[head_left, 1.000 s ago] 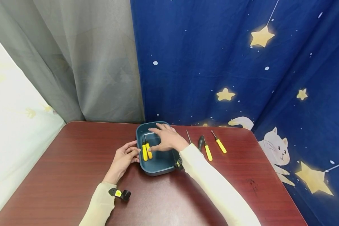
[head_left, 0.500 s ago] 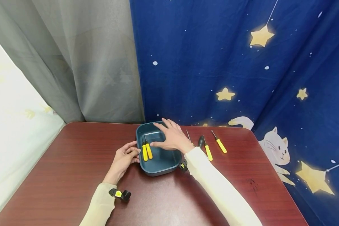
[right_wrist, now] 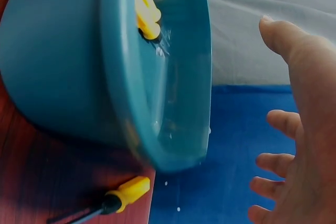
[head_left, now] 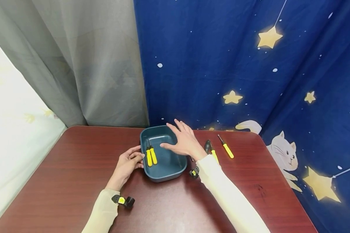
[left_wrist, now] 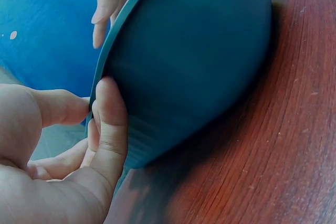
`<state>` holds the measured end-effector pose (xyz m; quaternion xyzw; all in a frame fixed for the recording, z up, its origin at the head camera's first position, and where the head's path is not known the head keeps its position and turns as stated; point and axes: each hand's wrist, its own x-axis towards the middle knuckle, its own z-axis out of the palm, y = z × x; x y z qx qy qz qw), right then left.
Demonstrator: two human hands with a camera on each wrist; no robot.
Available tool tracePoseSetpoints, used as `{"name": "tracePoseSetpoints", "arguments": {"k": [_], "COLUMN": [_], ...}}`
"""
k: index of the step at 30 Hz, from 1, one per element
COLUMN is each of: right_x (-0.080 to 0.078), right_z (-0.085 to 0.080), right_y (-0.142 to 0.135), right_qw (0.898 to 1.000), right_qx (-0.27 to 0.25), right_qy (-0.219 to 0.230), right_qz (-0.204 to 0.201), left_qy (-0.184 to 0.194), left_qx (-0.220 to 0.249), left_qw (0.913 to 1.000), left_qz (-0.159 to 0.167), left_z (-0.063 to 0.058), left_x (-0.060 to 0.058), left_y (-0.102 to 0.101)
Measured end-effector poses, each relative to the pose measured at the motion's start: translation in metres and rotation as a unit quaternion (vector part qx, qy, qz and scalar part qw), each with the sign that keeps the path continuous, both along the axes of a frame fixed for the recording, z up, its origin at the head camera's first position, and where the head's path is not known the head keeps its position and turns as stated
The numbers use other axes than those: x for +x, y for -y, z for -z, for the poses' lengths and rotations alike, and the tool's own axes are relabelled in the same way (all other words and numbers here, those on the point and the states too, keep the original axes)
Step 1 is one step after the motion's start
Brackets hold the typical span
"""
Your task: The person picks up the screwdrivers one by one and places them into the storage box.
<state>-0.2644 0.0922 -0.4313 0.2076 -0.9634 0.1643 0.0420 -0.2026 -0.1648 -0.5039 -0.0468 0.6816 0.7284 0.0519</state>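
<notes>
A dark teal plastic bin (head_left: 166,177) stands on the table, holding two screwdrivers with yellow handles, one (head_left: 149,158) beside the other (head_left: 153,156), along its left side. My left hand (head_left: 129,164) pinches the bin's left rim; in the left wrist view the thumb is inside and the fingers (left_wrist: 111,114) press the outer wall. Over the bin's right edge, my right hand (head_left: 186,142) is spread with nothing in it. One more yellow-handled screwdriver (right_wrist: 134,190) lies right of the bin in the right wrist view, mostly hidden under the right hand in the head view.
Right of the hand lie a black-handled tool (head_left: 207,146), a yellow-handled screwdriver (head_left: 214,156) partly behind the sleeve, and another yellow-handled screwdriver (head_left: 228,150). The reddish-brown table (head_left: 75,168) ends at a grey curtain (head_left: 113,81) and a blue star-patterned curtain (head_left: 192,64).
My right hand has moved right, from above the two screwdrivers in the bin to its right edge, fingers spread. The left hand keeps its hold on the rim.
</notes>
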Motion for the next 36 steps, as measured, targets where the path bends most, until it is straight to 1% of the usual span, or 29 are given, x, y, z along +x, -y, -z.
{"name": "tracePoseSetpoints", "arguments": {"k": [11,24,31,36], "right_x": [0.0,-0.001,-0.004,-0.006], "right_z": [0.0,-0.004,-0.001,0.001], "right_y": [-0.017,-0.043,-0.06,-0.07], "right_qw": [1.0,0.999,0.998,0.998], "right_qx": [-0.017,-0.001,0.001,-0.003], "right_qy": [-0.009,-0.021,-0.034,-0.031], "right_qz": [0.024,0.045,0.052,0.059], "left_qy": [-0.005,-0.004,-0.004,-0.005], "left_qx": [0.005,0.005,0.007,0.006], "left_qw": [1.0,1.0,1.0,1.0], "left_qz": [-0.001,-0.002,-0.002,-0.002], "left_z": [0.002,0.001,0.0,0.0], "left_x": [-0.001,-0.001,0.0,-0.001], "left_y": [0.001,-0.001,-0.001,-0.001]}}
